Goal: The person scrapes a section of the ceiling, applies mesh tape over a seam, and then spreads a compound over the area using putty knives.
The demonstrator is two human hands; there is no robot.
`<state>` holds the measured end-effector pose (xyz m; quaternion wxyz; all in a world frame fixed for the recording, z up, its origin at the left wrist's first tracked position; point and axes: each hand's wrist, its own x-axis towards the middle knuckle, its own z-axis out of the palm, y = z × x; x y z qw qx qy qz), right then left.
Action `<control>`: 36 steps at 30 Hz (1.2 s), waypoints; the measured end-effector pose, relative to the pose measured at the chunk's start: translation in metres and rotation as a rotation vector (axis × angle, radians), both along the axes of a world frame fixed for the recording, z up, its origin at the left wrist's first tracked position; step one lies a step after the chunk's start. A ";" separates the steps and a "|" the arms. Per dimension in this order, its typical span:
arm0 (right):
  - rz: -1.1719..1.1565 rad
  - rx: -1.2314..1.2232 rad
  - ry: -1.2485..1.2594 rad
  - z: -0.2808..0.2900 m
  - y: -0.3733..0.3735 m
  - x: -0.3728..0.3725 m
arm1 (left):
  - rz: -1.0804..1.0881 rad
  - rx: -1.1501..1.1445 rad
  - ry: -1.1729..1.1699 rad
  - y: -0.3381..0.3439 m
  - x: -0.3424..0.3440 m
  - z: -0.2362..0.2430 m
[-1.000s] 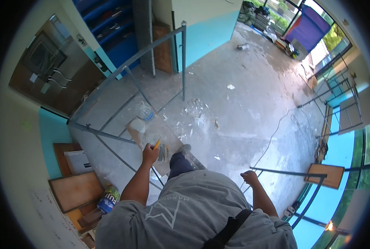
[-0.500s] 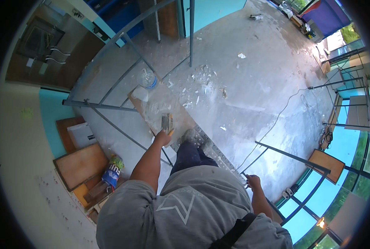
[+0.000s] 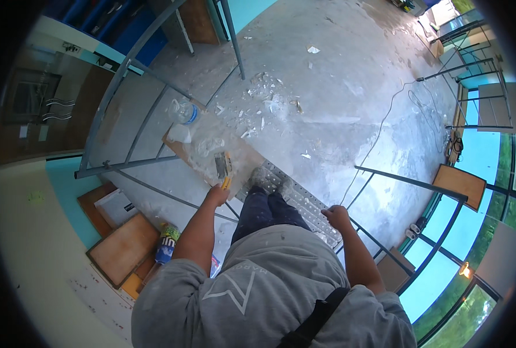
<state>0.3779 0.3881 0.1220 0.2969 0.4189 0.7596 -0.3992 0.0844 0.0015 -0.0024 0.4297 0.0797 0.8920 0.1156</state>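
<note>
My left hand (image 3: 216, 196) is closed round a scraper (image 3: 220, 165) with a wide grey blade and yellow at its handle; its grip end is hidden in my fingers. Below the blade lies a dusty board (image 3: 243, 152) on the scaffold platform. A clear plastic bottle (image 3: 182, 111) with a blue band stands at the board's far end, beside a white lump (image 3: 179, 134). Crumpled clear plastic (image 3: 207, 145) rests near the scraper. My right hand (image 3: 337, 217) is curled over the platform's right side, and whether anything is inside its fingers is hidden.
My feet stand on the perforated metal plank (image 3: 304, 204). Grey scaffold frames (image 3: 119, 81) rise at left and right (image 3: 411, 181). White debris (image 3: 266, 93) and a cable (image 3: 379, 136) lie on the concrete floor. Wooden panels (image 3: 124, 249) lean at left.
My right hand has moved forward and left, away from the scaffold rail. My left hand and the scraper have shifted slightly left, and the whole view has moved.
</note>
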 end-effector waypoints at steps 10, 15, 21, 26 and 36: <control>-0.161 0.302 -0.117 -0.036 -0.006 0.143 | 0.140 0.321 -0.088 0.063 -0.016 -0.011; 0.104 0.362 -0.072 -0.075 -0.025 0.177 | -0.185 0.225 -0.126 0.093 -0.043 0.012; -0.451 0.433 -0.024 -0.033 -0.066 0.142 | -0.285 0.098 -0.240 0.135 -0.089 0.054; -0.761 0.430 -0.064 -0.020 -0.103 0.171 | -0.483 0.015 -0.219 0.170 -0.105 0.080; -2.981 0.800 0.529 -0.025 -0.183 0.429 | -0.915 -0.025 -0.120 0.285 -0.028 0.136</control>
